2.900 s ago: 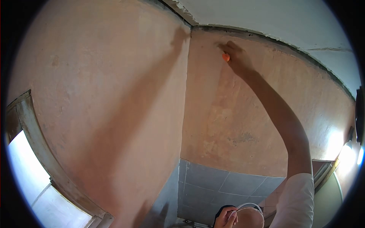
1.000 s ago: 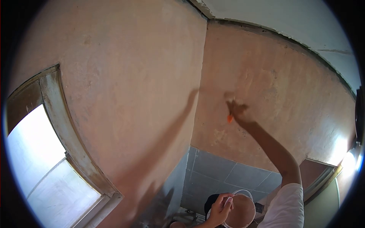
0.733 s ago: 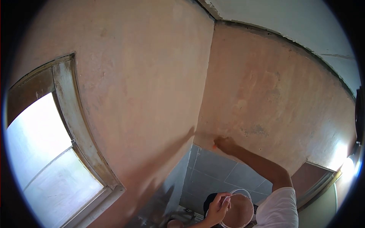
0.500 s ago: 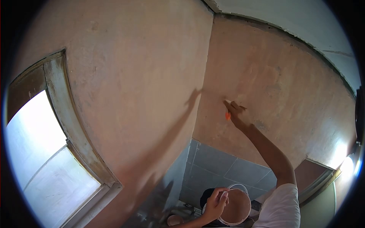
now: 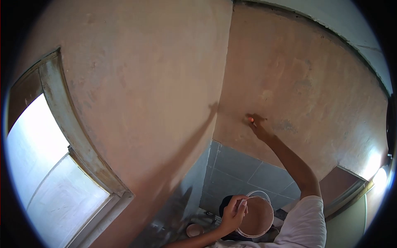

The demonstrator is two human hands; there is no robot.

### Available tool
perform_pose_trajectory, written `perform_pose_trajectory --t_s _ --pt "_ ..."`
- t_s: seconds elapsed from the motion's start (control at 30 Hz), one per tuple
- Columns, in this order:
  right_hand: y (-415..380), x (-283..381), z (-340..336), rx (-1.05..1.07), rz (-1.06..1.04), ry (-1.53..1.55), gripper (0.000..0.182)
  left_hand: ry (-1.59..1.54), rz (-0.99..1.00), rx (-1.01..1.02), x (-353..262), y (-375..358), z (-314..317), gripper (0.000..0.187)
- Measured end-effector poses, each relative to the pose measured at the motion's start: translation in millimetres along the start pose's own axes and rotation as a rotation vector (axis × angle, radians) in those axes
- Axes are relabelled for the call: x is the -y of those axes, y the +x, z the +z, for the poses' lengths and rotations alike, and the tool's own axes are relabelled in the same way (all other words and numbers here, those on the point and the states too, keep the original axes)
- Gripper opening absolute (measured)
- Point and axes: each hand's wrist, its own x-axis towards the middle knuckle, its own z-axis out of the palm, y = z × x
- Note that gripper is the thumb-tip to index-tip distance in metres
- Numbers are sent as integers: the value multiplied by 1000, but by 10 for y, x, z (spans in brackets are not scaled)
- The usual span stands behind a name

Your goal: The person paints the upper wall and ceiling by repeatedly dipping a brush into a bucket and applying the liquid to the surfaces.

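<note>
High on the corner's right-hand wall, my right hand is closed around what looks like a paintbrush; only its orange handle end shows, the bristles being hidden. The wall is a blotchy pinkish brown, and the hand is close to its surface. Low in the view, my left hand is closed on the rim of a white bucket with a thin bail handle. Pinkish-brown paint shows inside the bucket, which tilts toward me.
Grey tiles cover the lower wall. At left stands a bright window in a worn frame. A lit lamp is at the right, beside an opening. A small round container lies below, and a pale ceiling meets the wall overhead.
My right hand has shifted slightly lower along the wall, its orange handle end now turned toward me. The camera view has tipped a little. My left hand stays on the bucket.
</note>
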Motion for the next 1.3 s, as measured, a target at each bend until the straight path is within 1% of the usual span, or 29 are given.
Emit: perform_pose_trajectory --t_s 0.07,0.1,0.17,0.23,0.3,0.33,0.4,0.43,0.5,0.53,0.6,0.63,0.7,0.73,0.8,0.83,0.9,0.93,0.97,1.0,1.03,1.1,1.13,1.2,1.23,1.3 --pt "47 251 -279 -269 -327 -266 32 4 -1 1 0 4 21 16" --pt "26 249 -241 -265 -327 -265 32 -5 4 0 8 3 33 16" --pt "-84 202 -67 -238 -462 -500 35 -11 9 -1 19 -7 44 16" --pt "-261 -12 365 -190 -588 -518 36 28 -2 14 25 -11 36 16" --pt "-454 -114 750 -69 -676 -408 34 31 2 5 44 -22 13 17" --pt "-514 -122 899 -67 -679 -396 34 27 1 5 51 -39 5 17" --pt "-638 -51 1074 159 -509 -188 29 47 -10 -17 6 -45 -11 17" --pt "-640 -2 1062 159 -512 -181 29 65 -6 -26 -15 -30 -22 18" --pt "-622 87 967 173 -406 -49 21 72 -3 -39 2 -28 -48 18" --pt "-537 -10 1013 172 -406 -49 21 73 0 -44 17 -18 -52 18" --pt "-307 -270 1077 200 -93 94 19 77 -7 -45 33 -7 -35 18" --pt "-207 -216 909 199 -88 93 19 85 -11 -50 30 -8 -32 18" --pt "-56 96 396 -43 -300 14 22 80 -7 -43 18 -38 -28 17" --pt "-42 154 313 -47 -306 12 22 72 4 -42 13 -23 -26 17" --pt "-104 230 249 -340 -486 -323 24 67 8 -45 11 -25 -30 17" --pt "-168 197 302 -339 -488 -323 24 63 4 -45 13 -30 -27 17" --pt "-372 37 541 -162 -498 -364 28 61 4 -35 24 -43 -12 17" --pt "-508 -65 746 -163 -494 -366 28 60 6 -24 26 -50 -4 17" --pt "-638 -179 989 -40 -528 -312 30 63 7 -18 14 -50 8 17" --pt "-684 -135 1021 82 -561 -256 31 62 2 -26 -9 -52 21 18" --pt "-715 -116 1020 77 -559 -257 31 60 -3 -35 -26 -66 34 18" --pt "-770 -18 965 123 -357 -103 26 81 -2 -33 -12 -97 33 18" --pt "-779 7 871 117 -353 -103 26 98 -4 -30 -4 -115 31 18" --pt "-791 -27 580 74 -129 26 21 89 3 -34 -8 -117 49 18" --pt "-846 -43 402 64 -115 16 21 76 8 -45 -10 -113 69 19" --pt "-1021 -70 7 -69 53 191 17 101 15 -23 -16 -106 97 18"
